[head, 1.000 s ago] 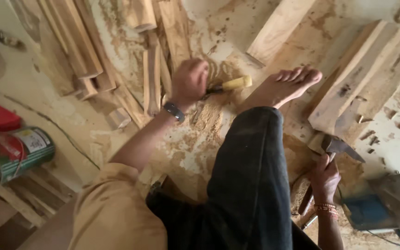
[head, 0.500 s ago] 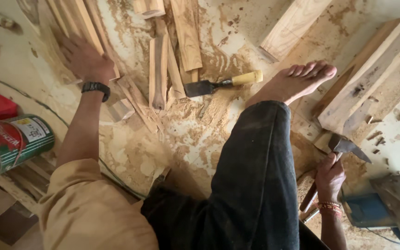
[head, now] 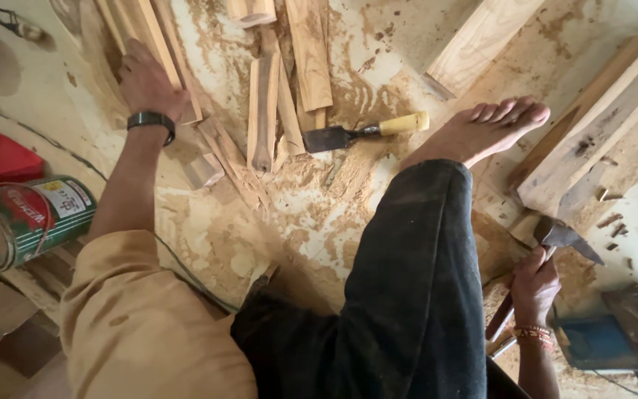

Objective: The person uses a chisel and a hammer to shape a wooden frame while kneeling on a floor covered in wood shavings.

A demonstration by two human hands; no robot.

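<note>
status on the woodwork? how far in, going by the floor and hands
Done: wood has been cut already; shavings and sawdust cover the floor, and split strips lie loose. In hand: the left hand rests on a long wooden strip; the right hand grips a hammer. The chisel lies unheld. Left: thick planks look uncut.
</note>
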